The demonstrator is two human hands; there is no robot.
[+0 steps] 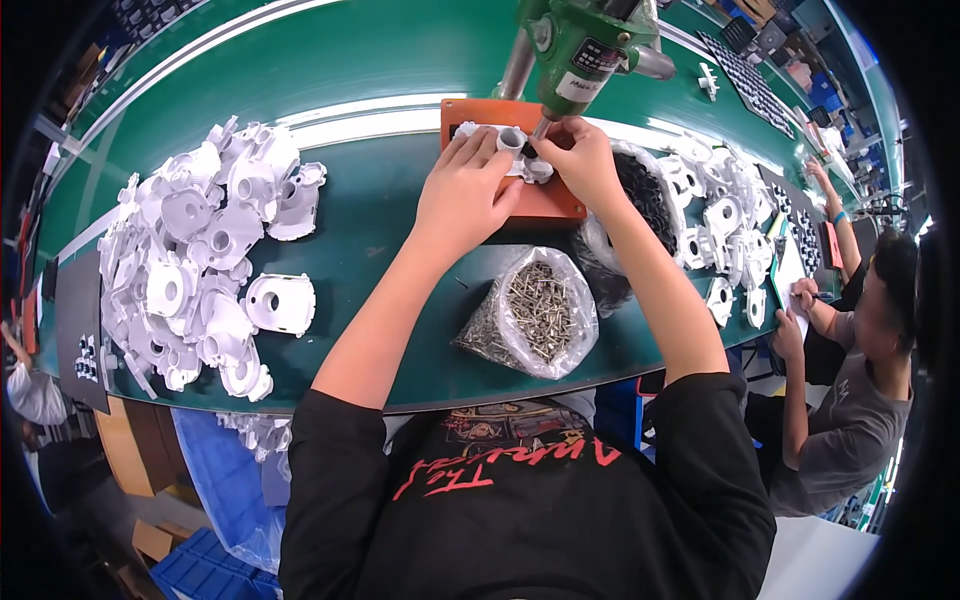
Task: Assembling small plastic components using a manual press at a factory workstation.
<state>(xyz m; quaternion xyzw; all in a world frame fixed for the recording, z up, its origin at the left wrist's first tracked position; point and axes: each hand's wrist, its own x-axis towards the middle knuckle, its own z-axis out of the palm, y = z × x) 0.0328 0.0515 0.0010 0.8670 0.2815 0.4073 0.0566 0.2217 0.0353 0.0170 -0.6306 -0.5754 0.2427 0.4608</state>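
Note:
A white plastic housing point(510, 140) with a round collar sits on an orange fixture block point(545, 203) under the tip of a green bench machine point(572, 75). My left hand point(468, 192) is closed over the housing's left side, its fingers across the top and the thumb at the near edge. At the housing's right side, my right hand point(585, 165) has thumb and forefinger pinched together close to the metal tip point(541, 127). A small black piece point(529, 151) shows beside that thumb; what lies between the fingertips is hidden.
Nearby are a clear bag of screws point(540, 312) and a bag of black parts point(648, 200). White housings lie heaped at left point(190, 260), with more white parts point(725, 215) at right. Beyond them, a person point(850, 350) holds a pen over paper.

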